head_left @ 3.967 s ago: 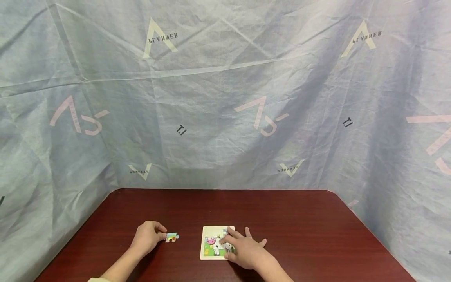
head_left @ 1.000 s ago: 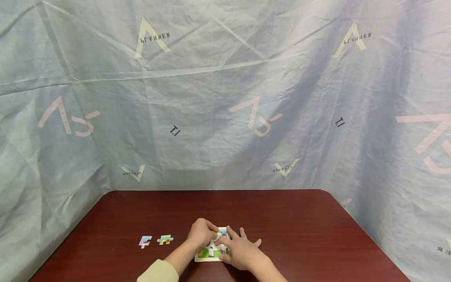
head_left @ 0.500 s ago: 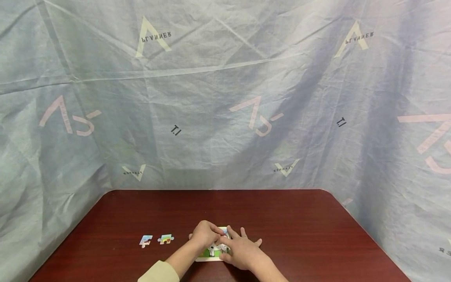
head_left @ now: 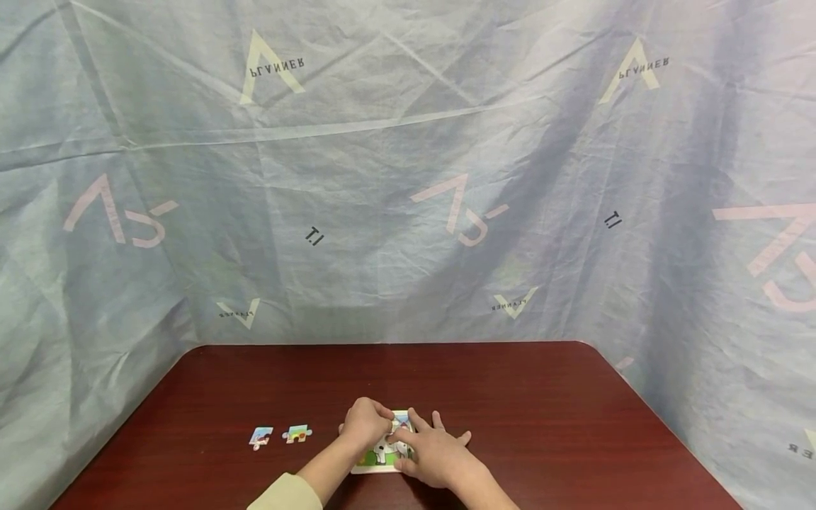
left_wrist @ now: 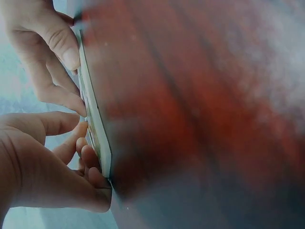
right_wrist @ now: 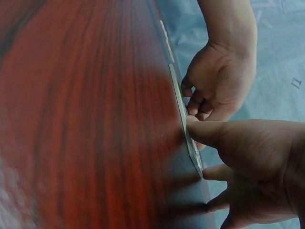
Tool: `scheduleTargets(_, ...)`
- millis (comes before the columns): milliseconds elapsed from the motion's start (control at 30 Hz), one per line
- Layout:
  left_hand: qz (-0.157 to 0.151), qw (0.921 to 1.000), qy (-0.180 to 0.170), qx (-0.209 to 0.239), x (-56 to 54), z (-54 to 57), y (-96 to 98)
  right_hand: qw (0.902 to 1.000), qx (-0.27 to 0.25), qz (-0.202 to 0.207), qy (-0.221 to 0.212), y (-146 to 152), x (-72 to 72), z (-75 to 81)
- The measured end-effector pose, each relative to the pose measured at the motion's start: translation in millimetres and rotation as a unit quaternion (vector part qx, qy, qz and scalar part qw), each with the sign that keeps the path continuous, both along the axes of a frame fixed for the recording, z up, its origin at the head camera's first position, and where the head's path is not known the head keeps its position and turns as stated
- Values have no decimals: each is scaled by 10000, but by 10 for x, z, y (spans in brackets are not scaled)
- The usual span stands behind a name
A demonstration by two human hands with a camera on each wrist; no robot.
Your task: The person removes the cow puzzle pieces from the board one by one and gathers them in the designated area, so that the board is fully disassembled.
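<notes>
The right hand (head_left: 436, 453) is lying over the right side of a framed puzzle (head_left: 375, 469), its grip spread, with thumb resting at the near edge and outer fingers reaching past the frame, probably to be steadying it on the bench (head_left: 523, 404). The left hand (head_left: 366, 423) is arching over the left side, thumb and forefinger meeting low at the surface, seemingly for precise placing; whether its grip is pinching a piece, one cannot tell. A bluish piece (head_left: 261, 437) and a yellow-green piece (head_left: 297, 433) are lying apart to the left, presumably waiting within easy reach. Behind, a grey backdrop (head_left: 376, 276) is repeating "PLANNER" in flipped letters, plus "T.I" in black.
</notes>
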State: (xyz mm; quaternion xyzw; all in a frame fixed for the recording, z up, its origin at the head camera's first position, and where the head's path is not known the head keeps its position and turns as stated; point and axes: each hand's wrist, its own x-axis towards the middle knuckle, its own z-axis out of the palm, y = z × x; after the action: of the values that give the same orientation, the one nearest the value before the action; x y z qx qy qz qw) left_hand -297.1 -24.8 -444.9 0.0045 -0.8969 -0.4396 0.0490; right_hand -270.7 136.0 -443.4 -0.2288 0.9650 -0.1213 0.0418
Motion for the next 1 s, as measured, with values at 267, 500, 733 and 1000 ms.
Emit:
scheduleTargets(267, -166, 9980, -323, 518, 7, -10, -12, 9999, -23, -31, -164, 9, -7, 20)
scheduleTargets(500, -172, 9959, -453, 766, 4, -12, -27, 9999, -52, -38, -107, 7, 4, 30)
scheduleTargets(733, -130, 9945, -507, 906, 0, 1, -27, 10000, -17, -38, 62, 14, 9, 17)
scheduleTargets(1000, -43, 9934, -451, 1055, -14, -24, -40, 10000, -45, -23, 35, -1, 5, 4)
